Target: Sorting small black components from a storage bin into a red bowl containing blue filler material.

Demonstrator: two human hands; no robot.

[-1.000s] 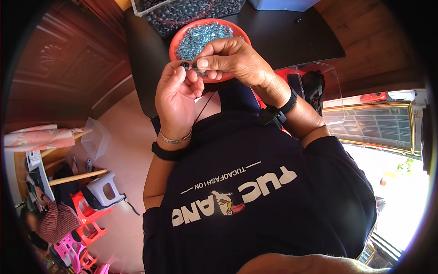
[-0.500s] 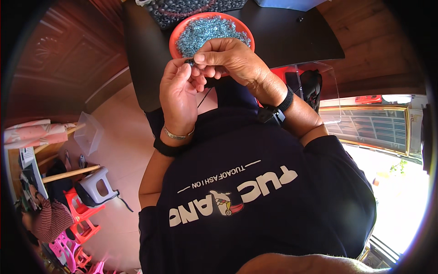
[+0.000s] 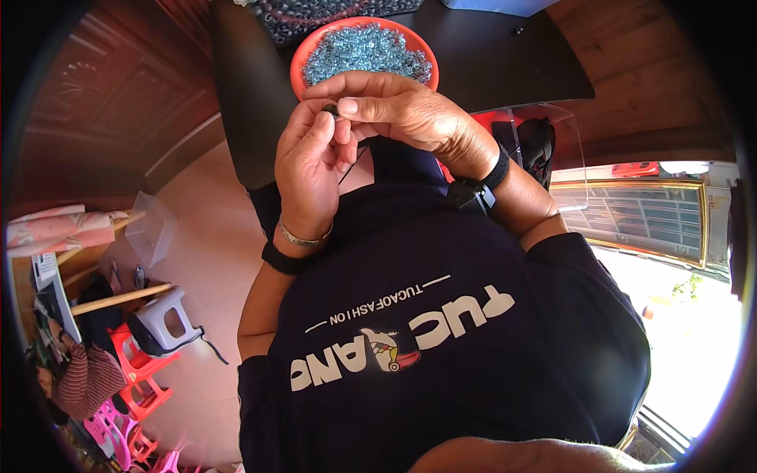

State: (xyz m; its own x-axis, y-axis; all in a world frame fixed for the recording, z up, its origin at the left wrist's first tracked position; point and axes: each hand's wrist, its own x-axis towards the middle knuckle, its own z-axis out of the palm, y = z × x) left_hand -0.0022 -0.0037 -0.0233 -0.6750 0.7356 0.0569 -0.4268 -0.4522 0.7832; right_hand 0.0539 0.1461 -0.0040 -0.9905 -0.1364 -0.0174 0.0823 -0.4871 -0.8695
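Note:
Both hands meet in front of the red bowl [image 3: 297,72], which is heaped with small shiny bluish metal pieces [image 3: 363,54]. Between thumb and fingertips, my left hand [image 3: 306,173] pinches a small black piece [image 3: 331,109], too small to name further. My right hand [image 3: 410,110] reaches across from the right, its thumb and index finger pressed on the same piece. Part of the piece is covered by the fingertips. A bracelet and a dark band circle the left wrist; the right wrist wears a black strap with a dark device.
The bowl rests on a dark table [image 3: 505,67]. Behind it stands a container of dark round parts [image 3: 315,14], and a small black piece [image 3: 517,31] lies at the right. Red stools [image 3: 146,398] and a grey-lilac stool [image 3: 169,322] stand on the floor to the left.
My right hand's fingers have shifted slightly around the small black piece, the index finger now stretched farther left. Both hands keep their hold at nearly the same place.

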